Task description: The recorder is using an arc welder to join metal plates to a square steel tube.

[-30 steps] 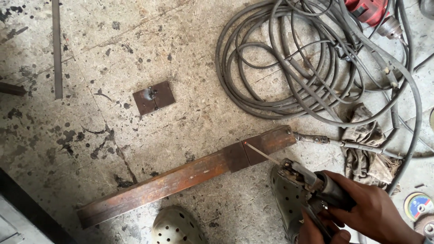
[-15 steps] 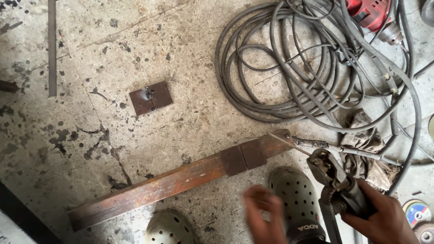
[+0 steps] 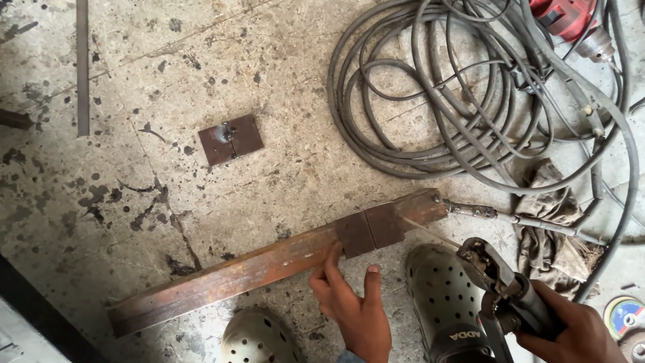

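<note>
Steel bar (image 3: 269,269): rusty, flat on concrete floor (image 3: 302,134), running diagonally, just above the clogs (image 3: 447,302).
Left hand (image 3: 353,309): fingers spread, fingertips on bar near the dark plate section (image 3: 373,228).
Right hand (image 3: 571,333): clamped on electrode holder (image 3: 500,282), rod tip at bar end.
Mid: small square plate (image 3: 230,139).
Far: coiled grey cable (image 3: 470,87), red drill (image 3: 571,20).

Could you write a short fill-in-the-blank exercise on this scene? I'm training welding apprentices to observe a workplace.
1. The left hand touches the long rusty steel ____.
2. The right hand grips a welding electrode ____.
3. The small square steel plate lies on the concrete ____.
4. The grey cable lies in a ____.

Missing words: bar; holder; floor; coil
</note>
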